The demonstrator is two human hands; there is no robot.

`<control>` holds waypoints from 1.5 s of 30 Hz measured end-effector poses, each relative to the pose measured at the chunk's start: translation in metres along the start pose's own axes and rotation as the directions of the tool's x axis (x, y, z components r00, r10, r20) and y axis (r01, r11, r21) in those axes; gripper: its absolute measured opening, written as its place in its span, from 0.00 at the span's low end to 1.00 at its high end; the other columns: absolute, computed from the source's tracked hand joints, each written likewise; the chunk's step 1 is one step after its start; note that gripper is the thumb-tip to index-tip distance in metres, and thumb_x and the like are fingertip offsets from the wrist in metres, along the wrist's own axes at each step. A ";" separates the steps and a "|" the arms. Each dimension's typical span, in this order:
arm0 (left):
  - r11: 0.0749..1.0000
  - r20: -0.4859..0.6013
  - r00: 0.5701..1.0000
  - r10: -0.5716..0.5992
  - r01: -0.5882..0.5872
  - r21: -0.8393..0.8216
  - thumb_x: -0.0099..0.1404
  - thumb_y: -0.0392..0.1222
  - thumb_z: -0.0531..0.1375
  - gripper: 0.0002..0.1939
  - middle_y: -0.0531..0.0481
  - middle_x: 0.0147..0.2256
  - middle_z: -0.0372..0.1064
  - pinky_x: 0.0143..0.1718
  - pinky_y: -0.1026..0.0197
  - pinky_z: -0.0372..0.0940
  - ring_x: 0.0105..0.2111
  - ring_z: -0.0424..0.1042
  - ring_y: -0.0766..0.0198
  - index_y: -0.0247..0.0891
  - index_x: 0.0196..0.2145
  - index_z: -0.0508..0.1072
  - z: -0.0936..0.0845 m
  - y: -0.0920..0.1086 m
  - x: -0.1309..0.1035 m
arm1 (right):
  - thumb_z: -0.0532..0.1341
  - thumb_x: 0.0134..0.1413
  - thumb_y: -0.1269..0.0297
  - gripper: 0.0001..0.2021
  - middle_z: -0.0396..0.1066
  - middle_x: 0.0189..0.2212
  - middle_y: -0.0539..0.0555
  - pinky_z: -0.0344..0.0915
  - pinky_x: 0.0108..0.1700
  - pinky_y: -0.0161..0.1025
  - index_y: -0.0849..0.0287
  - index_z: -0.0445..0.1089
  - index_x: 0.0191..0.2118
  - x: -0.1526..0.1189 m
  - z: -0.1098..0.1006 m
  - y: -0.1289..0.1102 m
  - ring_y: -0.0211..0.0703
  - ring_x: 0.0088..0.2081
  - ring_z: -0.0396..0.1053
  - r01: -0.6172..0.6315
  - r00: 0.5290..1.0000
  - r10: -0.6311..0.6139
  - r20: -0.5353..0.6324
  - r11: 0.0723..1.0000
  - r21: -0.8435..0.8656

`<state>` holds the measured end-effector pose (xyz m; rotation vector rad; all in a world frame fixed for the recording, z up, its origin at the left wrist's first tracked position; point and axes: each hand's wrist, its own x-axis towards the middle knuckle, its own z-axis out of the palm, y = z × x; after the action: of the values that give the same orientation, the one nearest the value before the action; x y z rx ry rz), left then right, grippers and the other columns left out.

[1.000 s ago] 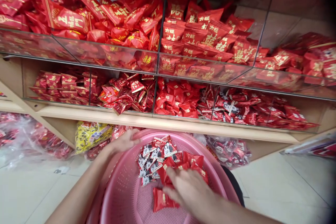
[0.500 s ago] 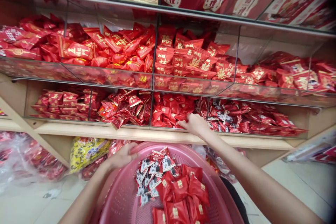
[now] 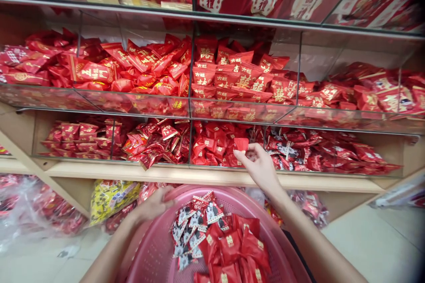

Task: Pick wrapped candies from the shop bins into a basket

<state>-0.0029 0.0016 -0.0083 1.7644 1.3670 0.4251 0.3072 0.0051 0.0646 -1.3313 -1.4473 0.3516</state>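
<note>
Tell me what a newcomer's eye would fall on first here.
Probably the pink basket at bottom centre, where black-and-white packets lie left of glossy red packets, with the left hand at its rim. Next, the right hand at the lower shelf bin, a red packet at its fingertips. Away from all that red, the yellow bag stands out below the shelves, at left.

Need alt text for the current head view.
A person's right hand holds a small red packet at a low shelf of similar packets. The left hand is at the rim of a pink basket containing red packets and black-and-white patterned packets; more red-wrapped goods fill the shelf above.
</note>
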 end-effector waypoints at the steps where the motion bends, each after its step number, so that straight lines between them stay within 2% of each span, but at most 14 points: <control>1: 1.000 -0.010 1.000 -0.011 0.011 0.001 0.49 0.63 0.58 0.34 0.41 0.50 0.68 0.53 0.51 0.59 0.53 0.64 0.47 0.36 0.47 0.69 0.000 0.000 0.000 | 0.62 0.49 0.51 0.16 0.68 0.29 0.51 0.61 0.34 0.36 0.58 0.63 0.34 -0.008 -0.001 -0.001 0.40 0.30 0.65 -0.030 1.000 0.031 -0.002 0.988 0.150; 4: 1.000 -0.002 1.000 -0.017 0.017 -0.007 0.49 0.63 0.59 0.34 0.42 0.50 0.69 0.52 0.52 0.61 0.52 0.65 0.47 0.37 0.48 0.69 0.000 0.001 0.000 | 0.64 0.48 0.53 0.16 0.69 0.32 0.51 0.63 0.39 0.37 0.57 0.63 0.36 -0.035 -0.003 -0.005 0.39 0.34 0.66 -0.163 0.986 0.142 0.081 0.894 0.417; 8: 0.999 0.077 0.996 0.032 -0.029 -0.032 0.54 0.62 0.57 0.33 0.42 0.50 0.69 0.52 0.54 0.61 0.51 0.66 0.51 0.35 0.49 0.67 0.000 0.002 0.002 | 0.64 0.48 0.52 0.18 0.70 0.37 0.53 0.65 0.42 0.38 0.56 0.62 0.41 -0.060 -0.004 -0.012 0.42 0.39 0.68 -0.268 0.959 0.175 0.221 0.808 0.525; 11: 0.999 0.093 0.994 0.054 -0.054 -0.001 0.57 0.60 0.56 0.31 0.43 0.50 0.68 0.53 0.55 0.60 0.50 0.66 0.52 0.34 0.50 0.66 0.000 0.001 0.004 | 0.64 0.48 0.55 0.16 0.71 0.39 0.53 0.65 0.44 0.39 0.56 0.64 0.41 -0.073 0.001 -0.014 0.43 0.41 0.69 -0.296 0.929 0.127 0.348 0.820 0.490; 15: 0.996 0.064 0.995 0.071 -0.075 0.054 0.59 0.56 0.54 0.28 0.41 0.50 0.68 0.52 0.56 0.60 0.49 0.67 0.54 0.32 0.49 0.66 0.000 0.002 0.004 | 0.65 0.47 0.60 0.14 0.71 0.39 0.53 0.64 0.48 0.42 0.57 0.65 0.39 -0.091 0.018 -0.009 0.43 0.43 0.68 -0.319 0.844 0.088 0.529 0.875 0.363; 20: 0.983 0.030 0.993 0.111 -0.114 0.145 0.61 0.53 0.53 0.24 0.41 0.48 0.69 0.52 0.54 0.60 0.48 0.67 0.54 0.33 0.48 0.67 -0.003 0.011 -0.001 | 0.66 0.43 0.60 0.20 0.70 0.44 0.55 0.61 0.52 0.44 0.58 0.66 0.44 -0.108 0.032 0.001 0.47 0.48 0.66 -0.306 0.796 0.142 0.588 0.933 0.189; 28: 0.924 -0.105 0.984 0.146 -0.098 0.371 0.61 0.48 0.54 0.24 0.41 0.53 0.66 0.54 0.54 0.58 0.52 0.65 0.52 0.38 0.53 0.66 -0.002 0.025 -0.013 | 0.65 0.45 0.60 0.17 0.71 0.41 0.53 0.62 0.48 0.42 0.57 0.68 0.43 -0.115 0.034 0.009 0.45 0.44 0.68 -0.264 0.773 0.128 0.621 0.955 0.132; 32: 0.857 -0.136 0.960 0.244 -0.148 0.494 0.65 0.46 0.50 0.21 0.46 0.53 0.67 0.54 0.54 0.59 0.53 0.65 0.55 0.42 0.54 0.66 0.002 0.044 -0.024 | 0.67 0.43 0.57 0.24 0.69 0.47 0.55 0.60 0.51 0.45 0.56 0.68 0.48 -0.121 0.036 0.014 0.50 0.48 0.66 -0.288 0.739 0.195 0.645 0.957 0.041; 34: 0.844 -0.146 0.943 0.299 -0.191 0.501 0.66 0.46 0.49 0.19 0.48 0.51 0.69 0.53 0.54 0.60 0.51 0.67 0.57 0.44 0.52 0.68 0.004 0.055 -0.028 | 0.67 0.43 0.57 0.23 0.69 0.46 0.56 0.59 0.51 0.46 0.56 0.69 0.47 -0.122 0.035 0.012 0.52 0.48 0.65 -0.262 0.730 0.193 0.656 0.965 0.007; 37: 0.872 -0.151 0.912 0.381 -0.300 0.388 0.66 0.45 0.51 0.16 0.48 0.47 0.71 0.52 0.55 0.60 0.49 0.67 0.59 0.43 0.48 0.72 0.010 0.069 -0.032 | 0.67 0.44 0.58 0.16 0.71 0.40 0.53 0.61 0.44 0.43 0.57 0.70 0.41 -0.120 0.033 0.004 0.50 0.42 0.66 -0.206 0.719 0.156 0.677 0.979 -0.007; 38: 0.890 -0.124 0.910 0.395 -0.346 0.297 0.66 0.45 0.52 0.15 0.48 0.45 0.72 0.51 0.56 0.60 0.48 0.68 0.60 0.42 0.46 0.73 0.013 0.073 -0.033 | 0.67 0.44 0.59 0.14 0.71 0.37 0.52 0.61 0.42 0.42 0.57 0.70 0.38 -0.119 0.032 0.001 0.48 0.39 0.67 -0.189 0.717 0.136 0.683 0.982 0.003; 40: 0.919 0.004 0.922 0.387 -0.387 0.072 0.65 0.46 0.53 0.14 0.49 0.42 0.72 0.47 0.58 0.63 0.44 0.69 0.62 0.42 0.45 0.73 0.018 0.077 -0.034 | 0.67 0.45 0.62 0.10 0.69 0.33 0.49 0.60 0.39 0.39 0.57 0.69 0.34 -0.117 0.031 -0.005 0.43 0.35 0.66 -0.165 0.713 0.085 0.696 0.985 0.049; 42: 0.934 0.142 0.924 0.356 -0.346 -0.095 0.64 0.46 0.55 0.13 0.50 0.40 0.72 0.42 0.61 0.64 0.39 0.69 0.64 0.42 0.44 0.73 0.023 0.079 -0.035 | 0.67 0.45 0.65 0.09 0.68 0.32 0.47 0.59 0.38 0.37 0.57 0.68 0.33 -0.115 0.030 -0.009 0.40 0.34 0.65 -0.158 0.705 0.047 0.707 0.983 0.093; 45: 0.943 0.211 0.928 0.309 -0.269 -0.198 0.63 0.45 0.57 0.12 0.50 0.37 0.71 0.37 0.63 0.62 0.34 0.66 0.66 0.38 0.41 0.73 0.027 0.079 -0.035 | 0.67 0.45 0.66 0.08 0.68 0.33 0.47 0.59 0.37 0.36 0.57 0.68 0.33 -0.115 0.031 -0.012 0.39 0.34 0.64 -0.175 0.692 0.040 0.721 0.978 0.113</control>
<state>0.0531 -0.0452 0.0447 1.8167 0.8788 0.4543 0.2511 -0.0830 0.0055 -1.1807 -1.9180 1.1625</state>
